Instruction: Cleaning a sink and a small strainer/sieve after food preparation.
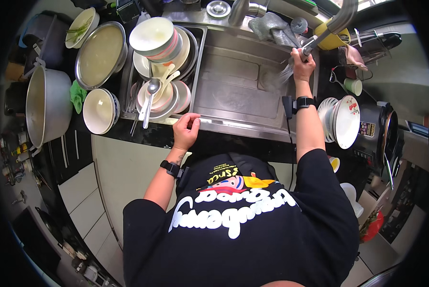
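My right hand point(303, 68) grips a pull-down faucet spray head point(308, 46) over the right side of a stainless steel sink point(228, 97). A fan of water point(285, 74) leaves it into the basin. My left hand point(186, 131), loosely curled with nothing visible in it, is at the sink's front rim. Just beyond it, the left basin is piled with bowls and plates. A stack of bowls point(152, 36) tops the back pile; a metal spoon point(151, 97) and pale soup spoons point(166, 86) lie over the front bowls. Chopsticks point(131, 100) stand along the left side.
Left of the sink are a large metal pot point(51, 104), an oval steel dish point(101, 53), stacked bowls point(99, 111) and a green cloth point(78, 96). A grey cloth point(273, 29) drapes behind the basin. Stacked plates point(346, 122) and a dark countertop appliance point(374, 129) stand right.
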Motion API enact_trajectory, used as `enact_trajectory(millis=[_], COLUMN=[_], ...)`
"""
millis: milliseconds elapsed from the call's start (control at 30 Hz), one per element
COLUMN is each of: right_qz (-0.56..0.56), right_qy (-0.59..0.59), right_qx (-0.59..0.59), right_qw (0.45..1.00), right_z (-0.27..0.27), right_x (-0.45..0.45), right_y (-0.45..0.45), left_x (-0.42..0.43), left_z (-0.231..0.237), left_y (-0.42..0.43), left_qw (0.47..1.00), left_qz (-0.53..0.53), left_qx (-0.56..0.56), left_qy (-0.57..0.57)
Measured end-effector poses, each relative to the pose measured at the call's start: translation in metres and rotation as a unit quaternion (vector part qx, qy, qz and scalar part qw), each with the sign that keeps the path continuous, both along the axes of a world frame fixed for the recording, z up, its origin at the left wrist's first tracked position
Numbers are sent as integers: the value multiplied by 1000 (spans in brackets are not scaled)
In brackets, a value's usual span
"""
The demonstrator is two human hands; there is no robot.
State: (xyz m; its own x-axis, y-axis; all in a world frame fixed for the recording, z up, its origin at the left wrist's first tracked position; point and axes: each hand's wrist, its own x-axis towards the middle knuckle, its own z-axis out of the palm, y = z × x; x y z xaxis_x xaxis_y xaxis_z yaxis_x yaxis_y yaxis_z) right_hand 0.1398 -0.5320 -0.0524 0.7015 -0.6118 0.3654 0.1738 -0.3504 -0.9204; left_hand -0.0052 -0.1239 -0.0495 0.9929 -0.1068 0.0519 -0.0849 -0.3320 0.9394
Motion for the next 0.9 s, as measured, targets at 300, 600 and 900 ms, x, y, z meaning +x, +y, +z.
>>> enact_trajectory(millis=[300, 600, 900], right_qz=[3, 23, 72], right_qy=[-59, -114, -88], right_qx=[253, 410, 436], right_qw=[966, 905, 893], right_z=[-30, -19, -24], right_x=[28, 80, 80], right_y=[65, 157, 151], left_x=[2, -2, 2], left_z=[6, 5, 8], left_y=[0, -2, -6], left_qw=[1000, 998, 997], left_qz=[6, 19, 6], left_qx=[23, 53, 65], left_qy=[-17, -18, -34])
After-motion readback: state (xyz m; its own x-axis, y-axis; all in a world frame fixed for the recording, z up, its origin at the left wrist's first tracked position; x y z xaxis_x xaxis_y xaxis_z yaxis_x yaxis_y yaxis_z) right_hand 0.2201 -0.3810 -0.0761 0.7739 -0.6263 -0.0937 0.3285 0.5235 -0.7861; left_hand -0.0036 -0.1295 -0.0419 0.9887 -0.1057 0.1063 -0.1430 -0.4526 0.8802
